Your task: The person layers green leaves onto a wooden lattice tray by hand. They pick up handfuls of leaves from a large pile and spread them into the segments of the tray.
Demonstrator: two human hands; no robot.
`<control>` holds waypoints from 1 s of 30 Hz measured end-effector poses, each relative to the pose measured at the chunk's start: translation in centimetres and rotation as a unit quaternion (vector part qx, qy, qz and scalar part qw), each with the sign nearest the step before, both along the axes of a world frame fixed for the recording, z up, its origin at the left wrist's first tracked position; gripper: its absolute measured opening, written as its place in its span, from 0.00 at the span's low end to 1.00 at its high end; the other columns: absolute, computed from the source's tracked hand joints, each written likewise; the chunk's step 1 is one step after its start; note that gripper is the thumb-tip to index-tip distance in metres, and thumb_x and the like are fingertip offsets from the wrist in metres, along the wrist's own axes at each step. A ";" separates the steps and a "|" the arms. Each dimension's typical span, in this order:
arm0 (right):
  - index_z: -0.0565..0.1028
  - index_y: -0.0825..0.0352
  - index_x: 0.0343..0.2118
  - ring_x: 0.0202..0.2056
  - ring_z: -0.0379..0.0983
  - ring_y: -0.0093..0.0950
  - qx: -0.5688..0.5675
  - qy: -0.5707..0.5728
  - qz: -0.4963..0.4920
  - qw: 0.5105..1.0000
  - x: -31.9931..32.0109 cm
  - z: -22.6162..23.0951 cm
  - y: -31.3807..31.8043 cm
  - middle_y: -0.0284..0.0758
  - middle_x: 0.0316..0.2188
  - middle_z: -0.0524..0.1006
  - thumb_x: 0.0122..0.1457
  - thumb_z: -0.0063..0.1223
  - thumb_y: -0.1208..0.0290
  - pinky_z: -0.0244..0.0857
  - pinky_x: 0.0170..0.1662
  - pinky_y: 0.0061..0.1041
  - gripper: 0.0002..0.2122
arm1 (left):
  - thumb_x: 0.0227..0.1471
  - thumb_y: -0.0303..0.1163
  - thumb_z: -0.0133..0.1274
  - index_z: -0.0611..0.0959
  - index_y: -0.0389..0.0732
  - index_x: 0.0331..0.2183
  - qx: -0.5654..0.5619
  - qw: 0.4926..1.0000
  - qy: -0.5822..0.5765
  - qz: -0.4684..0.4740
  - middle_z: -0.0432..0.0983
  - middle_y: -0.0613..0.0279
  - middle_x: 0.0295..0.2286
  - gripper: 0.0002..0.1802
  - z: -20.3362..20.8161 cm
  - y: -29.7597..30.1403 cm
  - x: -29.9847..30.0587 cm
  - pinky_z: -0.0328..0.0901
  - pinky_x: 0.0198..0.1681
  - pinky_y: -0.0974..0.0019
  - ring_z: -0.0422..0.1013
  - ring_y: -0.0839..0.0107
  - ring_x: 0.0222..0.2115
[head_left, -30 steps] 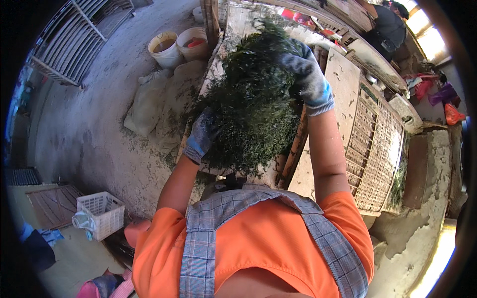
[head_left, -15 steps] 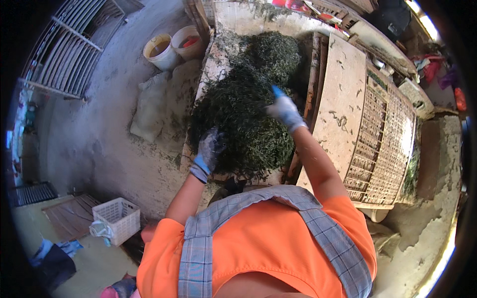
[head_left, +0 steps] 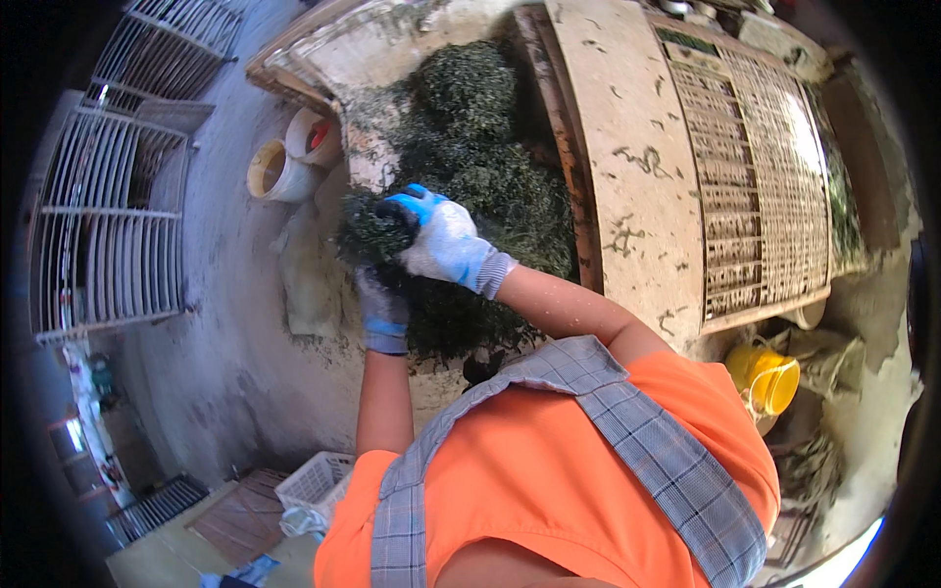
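Observation:
Both my hands wear white and blue gloves and hold one clump of dark green, stringy leaves [head_left: 369, 227] between them. My right hand [head_left: 439, 235] grips it from the right, with blue fingers curled over its top. My left hand [head_left: 382, 306] bears it from below, its fingers partly hidden by the leaves. Behind and beside the hands, a large heap of the same leaves [head_left: 480, 147] lies in a pale-walled bin or trough. The exact kind of leaf is too fine to tell.
Right of the heap stands a wooden board [head_left: 627, 167] strewn with leaf scraps, then a slatted rack [head_left: 760, 186]. Two white buckets [head_left: 284, 174] and a pale sack [head_left: 312, 279] lie left of it. A yellow bucket [head_left: 765, 377], white crate [head_left: 316, 480] and metal railings [head_left: 113, 216] stand around.
My right hand has come left from over the heap to meet my left hand. A clump of leaves is now raised between them at the heap's left edge. The view has turned.

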State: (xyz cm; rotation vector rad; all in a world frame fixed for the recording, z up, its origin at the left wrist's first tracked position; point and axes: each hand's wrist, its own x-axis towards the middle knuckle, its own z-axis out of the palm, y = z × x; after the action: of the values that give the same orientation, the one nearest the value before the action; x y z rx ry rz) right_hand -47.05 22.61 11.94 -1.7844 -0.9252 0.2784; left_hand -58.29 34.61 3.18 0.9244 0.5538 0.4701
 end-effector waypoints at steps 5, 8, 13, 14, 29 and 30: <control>0.71 0.63 0.49 0.54 0.64 0.48 0.019 -0.110 0.081 0.990 0.2 -1.0 1.4 0.50 0.53 0.66 0.39 0.61 0.68 0.62 0.55 0.39 0.29 | 0.60 0.45 0.38 0.67 0.40 0.56 0.044 0.996 -0.079 0.004 0.66 0.56 0.53 0.27 1.4 1.3 -0.1 0.57 0.59 0.57 0.63 0.63 0.54; 0.70 0.65 0.51 0.53 0.65 0.46 0.128 -0.019 0.151 0.980 -0.7 -1.5 1.3 0.48 0.51 0.69 0.46 0.61 0.62 0.62 0.55 0.38 0.27 | 0.61 0.43 0.37 0.67 0.39 0.56 0.038 0.995 -0.089 -0.029 0.65 0.56 0.53 0.26 1.2 2.4 0.3 0.57 0.59 0.58 0.63 0.63 0.53; 0.75 0.66 0.38 0.35 0.73 0.41 0.208 0.255 -0.070 0.942 0.7 -3.5 4.4 0.46 0.32 0.77 0.57 0.52 0.65 0.67 0.37 0.34 0.11 | 0.63 0.36 0.38 0.67 0.38 0.55 -0.037 0.990 -0.115 -0.073 0.67 0.59 0.52 0.22 1.1 -0.2 1.2 0.59 0.57 0.60 0.65 0.65 0.50; 0.76 0.66 0.34 0.31 0.73 0.41 0.227 0.255 -0.119 0.932 2.5 -5.2 5.6 0.46 0.28 0.77 0.58 0.51 0.66 0.66 0.34 0.34 0.09 | 0.62 0.34 0.39 0.67 0.38 0.56 -0.092 0.985 -0.123 -0.073 0.68 0.59 0.51 0.22 1.1 -1.0 1.5 0.60 0.56 0.61 0.66 0.65 0.50; 0.73 0.73 0.45 0.38 0.76 0.37 0.020 0.177 -0.162 0.971 6.8 -8.3 3.2 0.46 0.37 0.79 0.53 0.59 0.54 0.69 0.45 0.32 0.26 | 0.60 0.37 0.44 0.71 0.34 0.53 0.001 1.000 -0.011 -0.016 0.70 0.57 0.50 0.23 4.3 -2.4 0.8 0.62 0.54 0.63 0.67 0.66 0.49; 0.72 0.73 0.46 0.36 0.74 0.30 0.213 0.304 -0.103 0.923 9.1 -11.0 3.4 0.40 0.39 0.78 0.55 0.59 0.54 0.69 0.43 0.32 0.26 | 0.61 0.35 0.43 0.72 0.33 0.52 0.040 0.999 -0.018 0.018 0.71 0.58 0.49 0.21 4.0 -2.4 0.9 0.63 0.53 0.64 0.68 0.67 0.48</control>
State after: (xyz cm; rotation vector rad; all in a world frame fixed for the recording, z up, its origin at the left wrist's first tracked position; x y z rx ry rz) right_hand -37.94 25.99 0.98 -1.2572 -0.3131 0.4287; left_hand -57.37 32.24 7.23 0.9824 0.5224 0.5426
